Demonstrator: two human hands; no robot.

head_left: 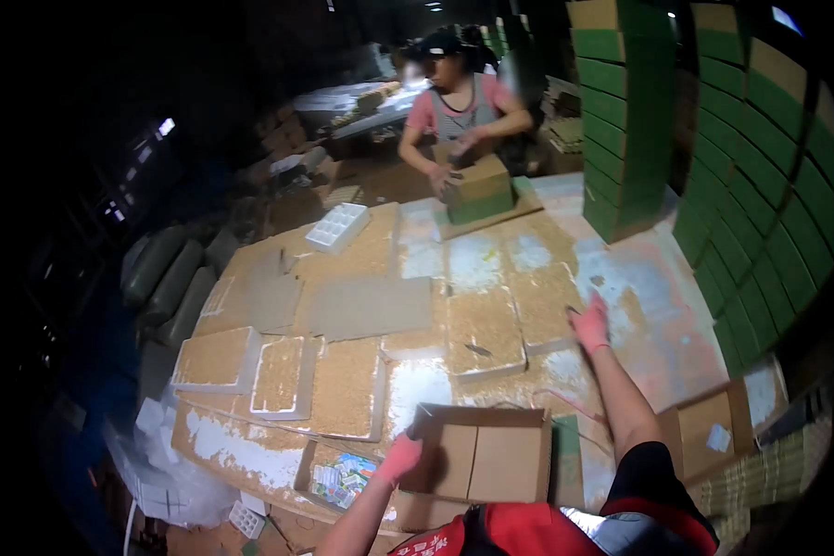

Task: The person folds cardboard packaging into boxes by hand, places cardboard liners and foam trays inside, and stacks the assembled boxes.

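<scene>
My left hand (401, 458), in a pink glove, is closed on the left wall of an open cardboard box (475, 461) in front of my body. The box's inside shows a brown bottom with a seam. My right hand (592, 324), also pink-gloved, reaches forward over the table with its fingers apart and nothing visible in them. It is beside the right edge of a shallow tray filled with brown granular material (544, 298). Left of the cardboard box, a smaller box (308, 471) holds colourful printed cards or packets (345, 478).
Several more granule-filled trays (347, 385) and a grey-brown flat sheet (372, 309) cover the table, with a white compartment tray (338, 226) behind. Across it, a co-worker (463, 111) handles a green-and-brown carton (480, 193). Tall stacks of green cartons (612, 120) stand right. Another open box (704, 432) lies near my right elbow.
</scene>
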